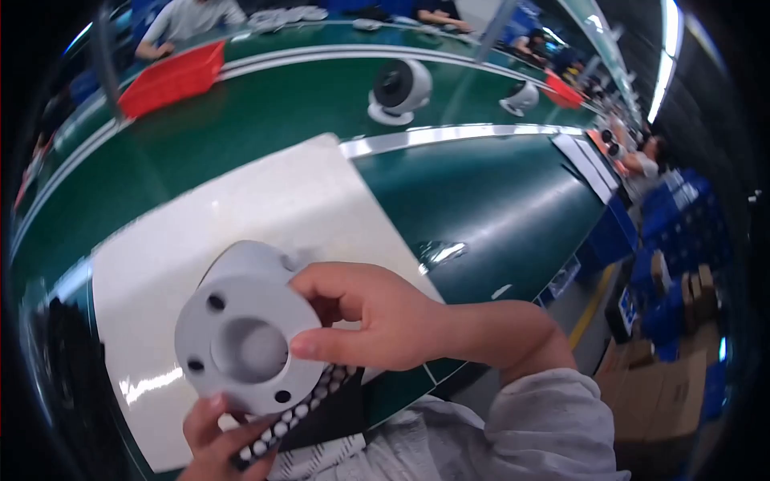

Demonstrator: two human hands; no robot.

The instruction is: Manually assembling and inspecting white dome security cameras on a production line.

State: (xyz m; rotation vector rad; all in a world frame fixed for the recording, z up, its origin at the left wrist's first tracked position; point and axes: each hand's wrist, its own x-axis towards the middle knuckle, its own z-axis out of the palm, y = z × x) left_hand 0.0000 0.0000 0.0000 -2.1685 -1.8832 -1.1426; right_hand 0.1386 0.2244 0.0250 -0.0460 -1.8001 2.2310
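The right hand (pixel 377 317) grips a pale grey round plastic part (pixel 245 329), thumb along its lower right edge and fingers curled over the top at about two o'clock on the part. The left hand (pixel 220 437) comes up from six o'clock, its fingertips pressed to the part's lower rim, pinching it from beneath. The part shows a flat circular face with a hollow centre and small dark holes round it, held just above a white mat (pixel 265 208). A black strip with white dots (pixel 313 401) lies under the part, at five o'clock from it. The mat rests on a green belt (pixel 481 200). Farther off, at twelve o'clock, a small white fan (pixel 399 90) stands on the belt, with a red bin (pixel 172 78) at eleven o'clock.
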